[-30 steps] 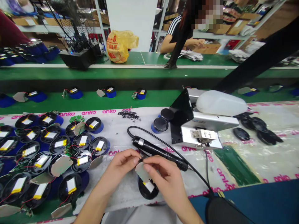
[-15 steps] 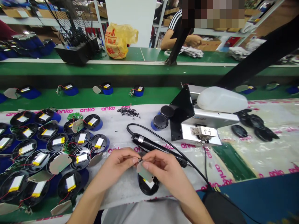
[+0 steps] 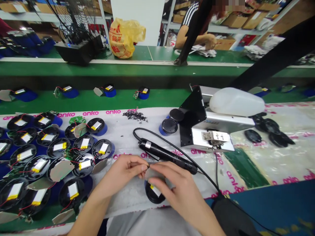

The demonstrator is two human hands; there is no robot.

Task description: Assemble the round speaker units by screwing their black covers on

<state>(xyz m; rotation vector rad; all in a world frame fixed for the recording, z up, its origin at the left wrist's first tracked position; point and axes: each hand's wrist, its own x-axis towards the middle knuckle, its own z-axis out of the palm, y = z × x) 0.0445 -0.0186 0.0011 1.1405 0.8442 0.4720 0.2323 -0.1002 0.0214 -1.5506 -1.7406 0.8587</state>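
My left hand (image 3: 129,172) is pinched at the top edge of a thin grey round plate (image 3: 154,173); what lies between its fingertips is too small to name. Around the plate's right side, my right hand (image 3: 176,186) curls with thumb and fingers on it. Just below the plate sits a round black housing (image 3: 154,196) with a white and yellow battery, partly covered by my right hand. Behind my hands lies a black electric screwdriver (image 3: 167,155) with its cable looping round it.
Many blue housings with batteries (image 3: 102,149) crowd the left. A pile of small black parts (image 3: 135,115) lies farther back. At right stands a metal machine (image 3: 216,126) beside black discs (image 3: 253,136). Several housings line the green belt (image 3: 86,101). A person's hand (image 3: 210,41) works across it.
My right hand has spread its thumb and fingers wider around the plate, which has turned a little. My left hand has barely moved. The view has shifted slightly.
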